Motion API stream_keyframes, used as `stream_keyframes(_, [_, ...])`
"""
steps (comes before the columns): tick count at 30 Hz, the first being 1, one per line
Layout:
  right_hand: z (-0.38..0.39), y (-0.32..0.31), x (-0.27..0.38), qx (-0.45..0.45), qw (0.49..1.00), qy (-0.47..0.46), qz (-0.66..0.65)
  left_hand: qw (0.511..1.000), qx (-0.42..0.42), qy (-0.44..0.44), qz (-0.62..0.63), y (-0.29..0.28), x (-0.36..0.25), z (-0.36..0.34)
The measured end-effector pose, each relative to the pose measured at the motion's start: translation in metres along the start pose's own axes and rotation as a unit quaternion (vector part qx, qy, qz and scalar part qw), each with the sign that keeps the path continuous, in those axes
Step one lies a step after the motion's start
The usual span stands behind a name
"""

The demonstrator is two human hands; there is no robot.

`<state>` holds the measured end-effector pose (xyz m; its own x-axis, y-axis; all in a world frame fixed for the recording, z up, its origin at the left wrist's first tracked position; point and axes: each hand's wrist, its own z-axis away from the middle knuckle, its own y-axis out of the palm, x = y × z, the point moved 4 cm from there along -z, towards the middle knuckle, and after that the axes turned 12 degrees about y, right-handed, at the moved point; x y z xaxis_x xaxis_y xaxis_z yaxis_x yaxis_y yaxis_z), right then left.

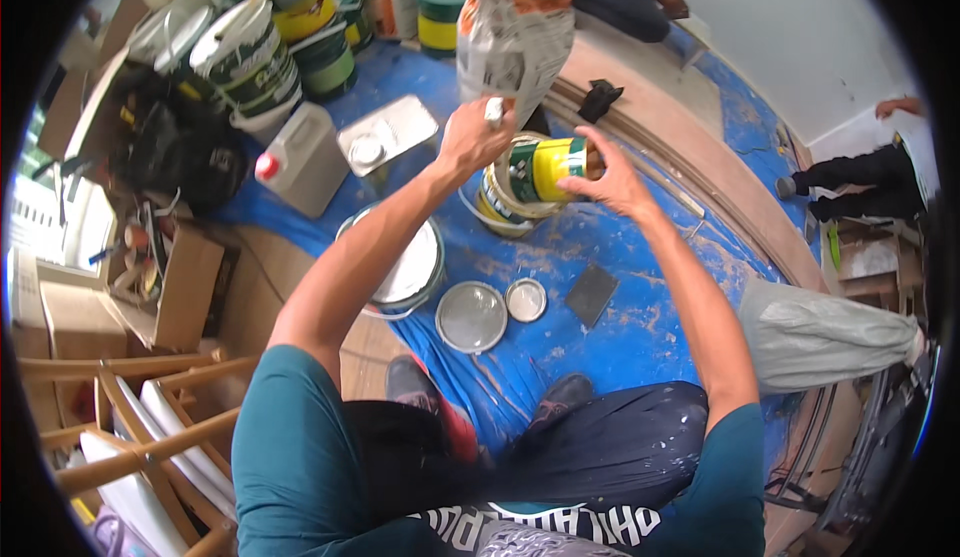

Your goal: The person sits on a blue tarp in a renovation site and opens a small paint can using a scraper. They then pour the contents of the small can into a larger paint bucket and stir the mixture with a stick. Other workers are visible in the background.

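My right hand [622, 179] is wrapped round one end of a small green and yellow paint can [552, 169]. The can lies tilted on its side over a larger yellow and green bucket [492, 215]. My left hand [474, 139] is closed in a fist above the bucket's left rim. A small white end shows at its knuckles; what the fist holds, if anything, is hidden. Below my left forearm stands an uncovered bucket of white paint [412, 262]. Nearer me, a large round lid [471, 317] and a small round lid [526, 300] lie on blue sheeting.
A paper sack [515, 32] stands just beyond the bucket. At left are a white jerrycan [308, 162], a rectangular metal tin [395, 132] and stacked paint buckets [245, 52]. A dark square sheet [592, 295] lies at right. Other people are at the far edge and right.
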<state>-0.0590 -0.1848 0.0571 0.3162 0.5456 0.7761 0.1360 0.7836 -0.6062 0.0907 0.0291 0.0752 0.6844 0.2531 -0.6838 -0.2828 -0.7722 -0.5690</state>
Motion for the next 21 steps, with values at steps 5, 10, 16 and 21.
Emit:
stream_keyframes(5, [0.012, -0.004, 0.016, 0.019, 1.000, 0.020, -0.001, 1.000, -0.002, 0.028, -0.013, -0.001, 0.001, 0.001])
stream_keyframes(10, [0.007, -0.011, 0.014, 0.018, 0.997, 0.029, -0.064, 1.000, -0.005, 0.013, -0.010, 0.004, 0.007, -0.004])
stream_keyframes(16, [0.013, -0.034, 0.032, -0.028, 0.992, 0.041, -0.120, 0.993, -0.095, 0.063, 0.009, 0.000, 0.014, 0.004])
stream_keyframes(21, [0.022, -0.056, 0.058, -0.033, 0.989, 0.000, -0.143, 0.994, -0.093, 0.064, -0.004, 0.009, 0.008, 0.000])
